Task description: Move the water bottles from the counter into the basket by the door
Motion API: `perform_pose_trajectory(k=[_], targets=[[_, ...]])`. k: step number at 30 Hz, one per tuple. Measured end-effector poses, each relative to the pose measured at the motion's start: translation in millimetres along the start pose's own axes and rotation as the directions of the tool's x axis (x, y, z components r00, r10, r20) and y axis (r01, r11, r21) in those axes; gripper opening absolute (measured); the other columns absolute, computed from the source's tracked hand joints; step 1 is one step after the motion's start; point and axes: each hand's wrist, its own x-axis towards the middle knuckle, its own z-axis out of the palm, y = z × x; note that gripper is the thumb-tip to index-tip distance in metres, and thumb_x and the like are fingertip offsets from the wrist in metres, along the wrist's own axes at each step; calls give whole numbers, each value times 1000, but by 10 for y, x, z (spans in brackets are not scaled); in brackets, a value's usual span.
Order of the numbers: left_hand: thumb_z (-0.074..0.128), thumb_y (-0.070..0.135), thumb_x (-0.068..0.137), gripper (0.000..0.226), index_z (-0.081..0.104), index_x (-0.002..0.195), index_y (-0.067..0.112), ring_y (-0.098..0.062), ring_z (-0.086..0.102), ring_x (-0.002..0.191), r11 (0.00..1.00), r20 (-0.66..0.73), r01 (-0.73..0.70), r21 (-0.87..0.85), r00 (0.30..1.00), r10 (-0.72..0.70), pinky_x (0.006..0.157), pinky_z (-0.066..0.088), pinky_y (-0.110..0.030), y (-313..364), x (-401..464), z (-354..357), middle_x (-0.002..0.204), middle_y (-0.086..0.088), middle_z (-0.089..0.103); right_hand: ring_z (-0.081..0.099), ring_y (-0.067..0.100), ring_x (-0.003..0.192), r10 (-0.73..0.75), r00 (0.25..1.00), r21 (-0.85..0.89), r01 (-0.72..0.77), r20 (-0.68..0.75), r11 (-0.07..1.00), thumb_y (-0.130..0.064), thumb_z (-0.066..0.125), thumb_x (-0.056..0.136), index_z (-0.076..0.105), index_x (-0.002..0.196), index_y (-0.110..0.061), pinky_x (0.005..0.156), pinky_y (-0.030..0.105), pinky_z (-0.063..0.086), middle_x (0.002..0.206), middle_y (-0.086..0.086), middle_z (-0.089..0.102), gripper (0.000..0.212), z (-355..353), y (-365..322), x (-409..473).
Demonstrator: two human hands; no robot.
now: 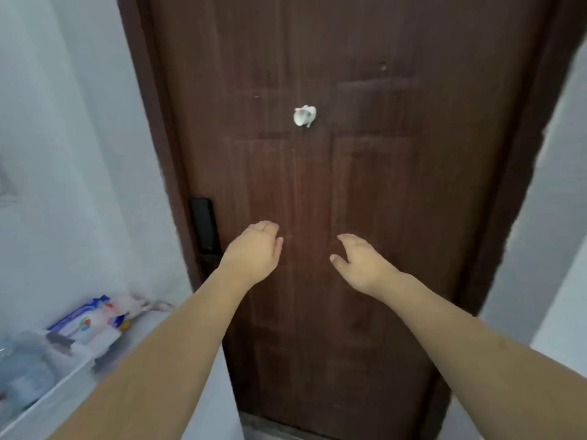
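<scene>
Both my arms reach out in front of a closed dark brown door [349,185]. My left hand [254,252] hangs with its fingers curled downward and holds nothing. My right hand [359,262] is apart from it, fingers spread and empty. At the bottom left a white container [47,404] on a white surface holds blurred clear plastic that could be water bottles [22,373]; I cannot tell for sure. No basket is clearly in view.
A black electronic lock [205,227] sits on the door's left edge. A white hook [305,115] is stuck on the door's middle. Colourful packets [92,319] lie on the white surface at left. White walls flank the door.
</scene>
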Motion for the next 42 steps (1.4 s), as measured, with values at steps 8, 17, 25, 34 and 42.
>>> perform_pose_trajectory(k=[8, 17, 25, 34, 42], targets=[[44, 28, 102, 40, 55, 134, 9, -22, 49, 131, 782, -173, -594, -188, 804, 569, 104, 42, -36, 2589, 288, 137, 140, -6, 55, 31, 20, 139, 343, 932, -6, -346, -114, 938, -39, 43, 98, 23, 150, -16, 111, 31, 25, 155, 2, 30, 60, -943, 1278, -1544], [36, 34, 104, 45, 45, 140, 9, -24, 47, 129, 582, -79, -708, -400, 659, 748, 100, 40, -37, 4599, -67, 174, 144, -6, 48, 26, 22, 142, 708, 598, 22, -758, -375, 652, -38, 39, 100, 22, 150, -12, 113, 34, 21, 157, 6, 25, 59, -2138, 2141, -3523], [36, 34, 105, 45, 45, 140, 8, -24, 46, 129, 489, -38, -740, -463, 567, 823, 98, 40, -36, 5723, -365, 109, 145, -7, 47, 29, 26, 138, 739, 410, 47, -858, -534, 511, -31, 41, 99, 28, 146, -4, 110, 36, 24, 151, 13, 33, 55, -2608, 2225, -4559], [34, 34, 106, 51, 31, 151, 10, -21, 33, 142, 348, -58, -795, -498, 430, 901, 108, 31, -35, 6805, -1016, 45, 158, -4, 32, 36, 31, 132, 722, 265, 48, -923, -640, 381, -23, 43, 98, 39, 136, 1, 107, 36, 27, 142, 17, 42, 46, -2927, 2366, -5566], [38, 30, 104, 42, 45, 138, 7, -22, 45, 129, 186, -112, -811, -555, 295, 949, 98, 40, -35, 7809, -1583, -36, 144, -7, 46, 35, 31, 131, 745, 104, 94, -971, -659, 218, -26, 42, 98, 37, 136, 2, 108, 36, 26, 142, 17, 41, 47, -3224, 2516, -6428]])
